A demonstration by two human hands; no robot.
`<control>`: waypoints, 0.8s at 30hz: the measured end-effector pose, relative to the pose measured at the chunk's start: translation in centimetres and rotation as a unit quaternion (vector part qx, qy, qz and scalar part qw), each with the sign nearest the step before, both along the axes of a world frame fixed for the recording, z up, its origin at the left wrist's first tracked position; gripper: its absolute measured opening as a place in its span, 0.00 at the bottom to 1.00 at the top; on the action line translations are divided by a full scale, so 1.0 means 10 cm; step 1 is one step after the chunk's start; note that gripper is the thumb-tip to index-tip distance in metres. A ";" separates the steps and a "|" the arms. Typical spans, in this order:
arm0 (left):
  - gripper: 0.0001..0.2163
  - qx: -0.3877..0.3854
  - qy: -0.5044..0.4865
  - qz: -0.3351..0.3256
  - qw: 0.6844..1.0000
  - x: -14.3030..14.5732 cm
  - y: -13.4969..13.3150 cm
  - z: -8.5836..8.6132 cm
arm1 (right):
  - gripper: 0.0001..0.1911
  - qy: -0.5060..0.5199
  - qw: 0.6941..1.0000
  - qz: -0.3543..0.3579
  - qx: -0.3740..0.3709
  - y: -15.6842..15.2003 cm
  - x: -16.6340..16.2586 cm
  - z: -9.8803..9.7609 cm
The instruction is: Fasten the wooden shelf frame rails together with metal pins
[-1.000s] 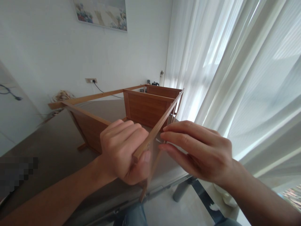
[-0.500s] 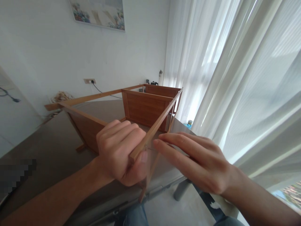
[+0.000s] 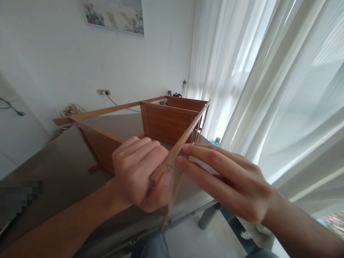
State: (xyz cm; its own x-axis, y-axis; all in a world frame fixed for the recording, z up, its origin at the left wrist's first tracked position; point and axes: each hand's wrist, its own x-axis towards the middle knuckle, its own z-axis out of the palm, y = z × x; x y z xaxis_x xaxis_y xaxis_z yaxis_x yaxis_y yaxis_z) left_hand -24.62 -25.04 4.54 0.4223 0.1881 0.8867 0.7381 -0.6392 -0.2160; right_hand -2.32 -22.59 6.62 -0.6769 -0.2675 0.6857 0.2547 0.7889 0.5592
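Note:
A brown wooden frame with panel sides [image 3: 166,123] lies on a dark table [image 3: 53,168]. My left hand [image 3: 139,172] is closed in a fist around the near end of the frame's thin top rail [image 3: 185,138]. My right hand [image 3: 228,179] reaches in from the right with its fingers stretched out side by side; their tips rest against the rail just past my left fist. Whether something small sits under those fingertips is hidden.
White curtains [image 3: 268,89] hang along the right side. A wall socket with a black cable [image 3: 104,92] and a picture [image 3: 114,14] are on the far wall. The table's near edge, a grey leg [image 3: 205,218] and the floor lie below my hands.
My right hand's fingertips have moved a little to the left, from just beside the rail onto it. My left fist has kept its grip on the rail.

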 end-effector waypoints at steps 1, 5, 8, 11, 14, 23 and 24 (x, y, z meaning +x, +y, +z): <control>0.06 0.001 0.000 0.000 1.000 0.00 0.00 0.00 | 0.11 0.000 1.000 -0.003 0.002 0.00 0.00 0.00; 0.06 -0.003 0.004 0.003 1.000 0.00 0.01 0.00 | 0.10 -0.010 1.000 -0.014 0.003 0.00 0.01 0.01; 0.06 -0.002 0.004 0.003 1.000 -0.01 0.01 -0.01 | 0.09 -0.010 1.000 -0.013 0.003 0.00 0.01 0.03; 0.05 0.001 0.001 0.001 1.000 -0.01 0.01 -0.02 | 0.10 -0.014 1.000 -0.009 0.006 0.00 0.01 0.04; 0.05 0.002 0.003 0.000 1.000 0.00 0.01 -0.01 | 0.11 -0.012 1.000 -0.008 0.015 0.00 0.01 0.06; 0.04 0.004 -0.005 0.004 1.000 0.00 0.01 0.00 | 0.10 -0.033 0.999 -0.011 0.021 -0.01 0.03 0.10; 0.04 0.004 -0.006 0.004 1.000 0.00 0.01 0.00 | 0.09 -0.039 0.999 -0.012 0.015 -0.02 0.03 0.12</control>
